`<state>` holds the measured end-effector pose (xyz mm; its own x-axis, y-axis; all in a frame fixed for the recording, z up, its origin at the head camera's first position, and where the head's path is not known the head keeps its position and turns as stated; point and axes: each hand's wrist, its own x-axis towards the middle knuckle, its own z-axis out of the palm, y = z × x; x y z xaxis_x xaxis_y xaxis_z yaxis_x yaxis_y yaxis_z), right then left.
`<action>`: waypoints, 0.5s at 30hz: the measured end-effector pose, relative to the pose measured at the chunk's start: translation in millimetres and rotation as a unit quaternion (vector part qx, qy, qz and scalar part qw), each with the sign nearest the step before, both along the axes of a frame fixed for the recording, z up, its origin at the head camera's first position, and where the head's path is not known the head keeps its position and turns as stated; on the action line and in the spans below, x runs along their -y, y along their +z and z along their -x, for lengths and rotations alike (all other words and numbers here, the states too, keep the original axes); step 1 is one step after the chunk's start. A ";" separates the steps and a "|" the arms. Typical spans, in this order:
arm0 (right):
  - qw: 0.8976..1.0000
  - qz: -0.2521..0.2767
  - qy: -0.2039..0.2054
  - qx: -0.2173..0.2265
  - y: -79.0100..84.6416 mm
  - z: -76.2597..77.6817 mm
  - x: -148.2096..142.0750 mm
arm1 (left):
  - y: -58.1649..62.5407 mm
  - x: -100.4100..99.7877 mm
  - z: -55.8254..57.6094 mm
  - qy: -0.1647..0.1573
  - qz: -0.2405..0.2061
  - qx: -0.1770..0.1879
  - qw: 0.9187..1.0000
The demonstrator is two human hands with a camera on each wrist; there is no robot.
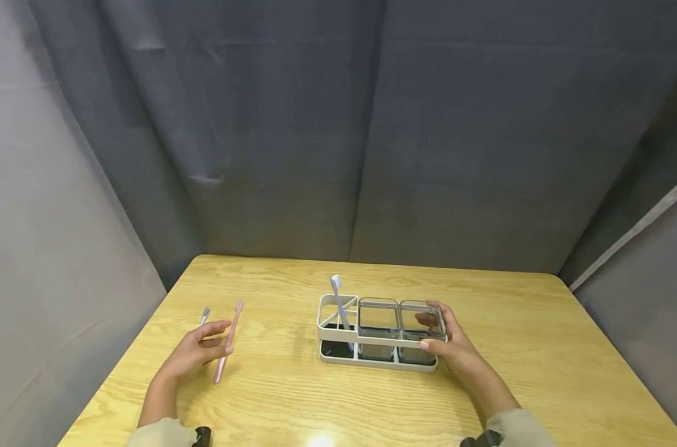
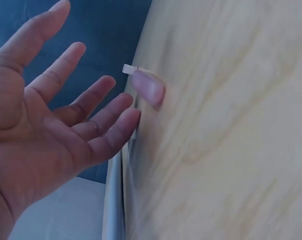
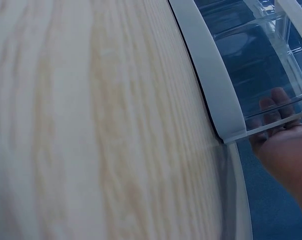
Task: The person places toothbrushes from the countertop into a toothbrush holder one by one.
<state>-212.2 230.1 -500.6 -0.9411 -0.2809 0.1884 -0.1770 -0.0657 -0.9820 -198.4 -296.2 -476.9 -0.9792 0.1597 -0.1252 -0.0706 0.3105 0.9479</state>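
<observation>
A white toothbrush holder [image 1: 338,335] with a dark base stands right of the table's middle. My right hand [image 1: 455,347] grips its right end, thumb at the front rail and fingers behind, seen through a clear cup [image 1: 422,305]. Another clear cup [image 1: 378,331] sits beside that one. In the divided left compartment leans a pale purple toothbrush [image 1: 340,307], head up. My left hand [image 1: 193,352] hovers with loosely bent fingers by a pink toothbrush [image 1: 219,370] lying on the table; the left wrist view shows nothing in its grasp. Partly hidden behind that hand lies a grey-white toothbrush [image 1: 205,315].
The wooden table [image 1: 293,410] has rounded far corners. Dark grey curtains [image 1: 455,136] hang right behind it, and lighter grey cloth [image 1: 53,248] falls along the left side.
</observation>
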 end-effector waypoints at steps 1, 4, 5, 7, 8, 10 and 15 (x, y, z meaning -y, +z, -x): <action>1.000 0.003 0.002 -0.003 0.0 0.5 0.3 | -1.3 1.2 0.5 -0.001 -0.002 0.005 1.000; 1.000 0.009 0.004 -0.012 -0.5 2.2 0.9 | -4.3 4.2 3.1 -0.002 -0.005 0.018 1.000; 1.000 0.010 0.003 -0.013 -0.5 2.6 1.0 | -5.0 4.9 4.4 0.000 -0.007 0.024 1.000; 1.000 0.013 0.000 -0.013 -0.3 3.0 1.2 | -5.7 5.9 7.1 -0.003 -0.011 0.032 0.999; 1.000 0.014 0.000 -0.015 -0.2 3.2 1.4 | -6.0 6.5 8.5 -0.004 -0.014 0.037 0.999; 1.000 0.017 0.002 -0.014 0.1 2.9 1.8 | -6.6 7.4 10.9 -0.005 -0.022 0.050 0.999; 1.000 0.023 0.007 -0.007 0.7 1.4 2.2 | -9.6 10.0 16.8 -0.004 -0.034 0.075 0.997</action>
<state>-213.6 227.9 -500.0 -0.9343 -0.2853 0.2136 -0.1887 -0.1124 -0.9756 -215.2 -306.2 -486.5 -0.9492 0.1796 -0.2583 -0.2104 0.2478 0.9457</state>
